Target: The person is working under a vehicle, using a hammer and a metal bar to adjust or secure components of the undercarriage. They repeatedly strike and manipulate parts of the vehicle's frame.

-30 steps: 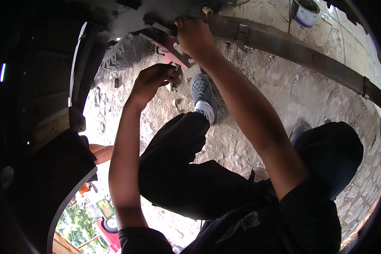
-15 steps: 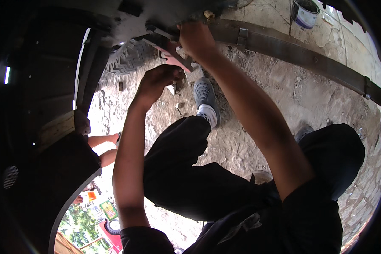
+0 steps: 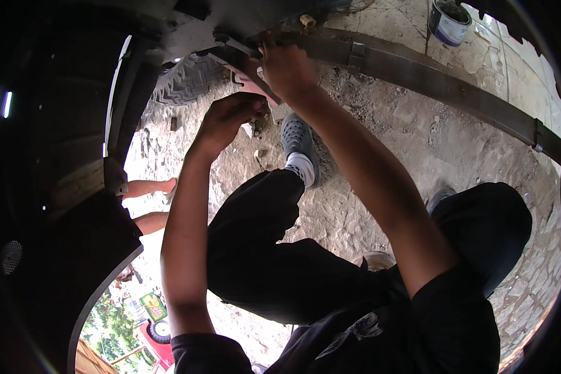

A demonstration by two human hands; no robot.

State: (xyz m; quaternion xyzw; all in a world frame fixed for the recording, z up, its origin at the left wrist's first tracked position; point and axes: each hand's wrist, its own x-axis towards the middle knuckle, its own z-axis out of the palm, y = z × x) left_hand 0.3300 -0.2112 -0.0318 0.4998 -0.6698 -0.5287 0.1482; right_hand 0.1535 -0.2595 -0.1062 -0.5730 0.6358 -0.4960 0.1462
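Observation:
My right hand [image 3: 287,66] is raised at a dark steel bracket [image 3: 237,48] beside a pinkish-red plate [image 3: 255,85] under the vehicle, its fingers curled against metal; what they grip is hidden. Just below and left, my left hand [image 3: 232,116] has bent fingers pinched near the plate's lower end; what is in them is too dark to make out. A long steel bar [image 3: 449,91] with clamps runs rightward from the bracket.
A treaded tyre [image 3: 184,81] is behind the plate. An open can [image 3: 449,23] stands upper right. Another person's bare legs [image 3: 151,188] show at left. My shoe [image 3: 296,136] rests on rough dirt ground. Dark bodywork [image 3: 56,143] frames the left side.
My right hand's fingertips have shifted slightly at the bracket, and my left hand stays near the plate. The other person's legs have come further into view at left.

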